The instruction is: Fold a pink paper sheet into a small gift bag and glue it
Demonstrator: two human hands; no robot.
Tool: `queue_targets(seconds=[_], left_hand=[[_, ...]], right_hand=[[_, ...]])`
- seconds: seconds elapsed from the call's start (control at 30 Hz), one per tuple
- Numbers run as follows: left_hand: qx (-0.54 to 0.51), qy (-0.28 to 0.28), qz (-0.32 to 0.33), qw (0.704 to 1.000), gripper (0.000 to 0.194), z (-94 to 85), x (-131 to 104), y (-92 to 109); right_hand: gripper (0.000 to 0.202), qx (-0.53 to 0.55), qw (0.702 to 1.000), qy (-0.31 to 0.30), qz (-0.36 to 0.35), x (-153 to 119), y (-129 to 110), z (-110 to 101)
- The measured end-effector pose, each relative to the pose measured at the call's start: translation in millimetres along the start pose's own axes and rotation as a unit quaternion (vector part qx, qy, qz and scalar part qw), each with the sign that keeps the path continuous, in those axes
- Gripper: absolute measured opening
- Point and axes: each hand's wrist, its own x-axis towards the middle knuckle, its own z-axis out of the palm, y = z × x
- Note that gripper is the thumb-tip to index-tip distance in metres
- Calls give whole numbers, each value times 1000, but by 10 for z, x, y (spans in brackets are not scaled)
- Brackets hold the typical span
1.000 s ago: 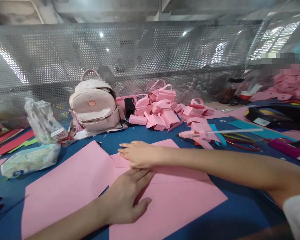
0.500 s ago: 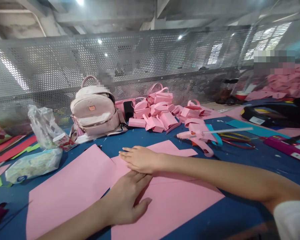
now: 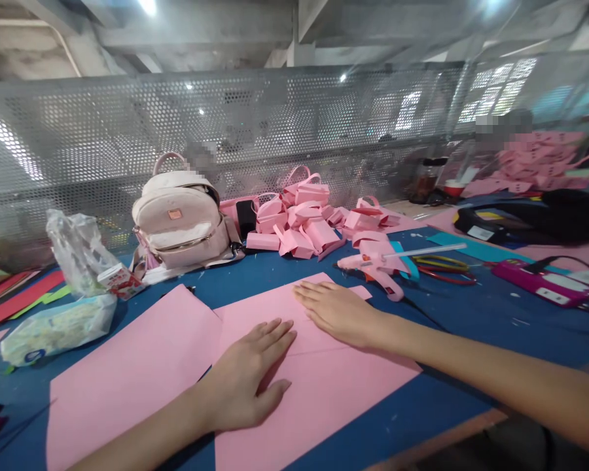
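Note:
My left hand (image 3: 250, 376) lies flat on a pink paper sheet (image 3: 324, 399), fingers stretched out and thumb apart. Farther up the same paper, my right hand (image 3: 341, 311) rests palm down with its fingers extended toward the left. A crease or edge line crosses the paper between the hands. Another pink sheet (image 3: 132, 366) lies to the left, partly under my left forearm. A pink strip end (image 3: 360, 293) sticks out beyond my right hand. Neither hand grips anything.
Beyond the paper lie a pink glue gun (image 3: 375, 267), a heap of small pink paper bags (image 3: 304, 219) and a pale backpack (image 3: 179, 219). Plastic bags (image 3: 61, 327) are at left, a magenta device (image 3: 544, 281) at right. A perforated metal screen (image 3: 255, 118) closes the back.
My right hand has slid right across the paper, away from my left hand, which it was touching. My left hand stays flat on the sheet. The view has shifted slightly.

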Motion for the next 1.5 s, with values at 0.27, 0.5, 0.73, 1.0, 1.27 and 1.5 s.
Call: queue_targets(seconds=[0.27, 0.5, 0.73, 1.0, 1.27, 1.5], left_hand=[[6, 14, 13, 1000, 71, 20, -10, -12], [6, 10, 12, 1000, 70, 17, -2, -20], [3, 10, 9, 1000, 71, 31, -12, -29], [-5, 17, 10, 1000, 71, 35, -10, -38], [-4, 31, 23, 999, 73, 33, -7, -22], [5, 49, 27, 998, 67, 43, -13, -26]], right_hand=[[46, -58, 995, 23, 75, -391, 139, 52], [46, -120, 988, 21, 94, -550, 199, 90], [45, -173, 978, 18, 116, -662, 227, 145], [43, -197, 971, 11, 135, -722, 206, 121], [46, -201, 968, -4, 147, -684, 149, 88], [47, -205, 964, -10, 172, -675, 124, 66]])
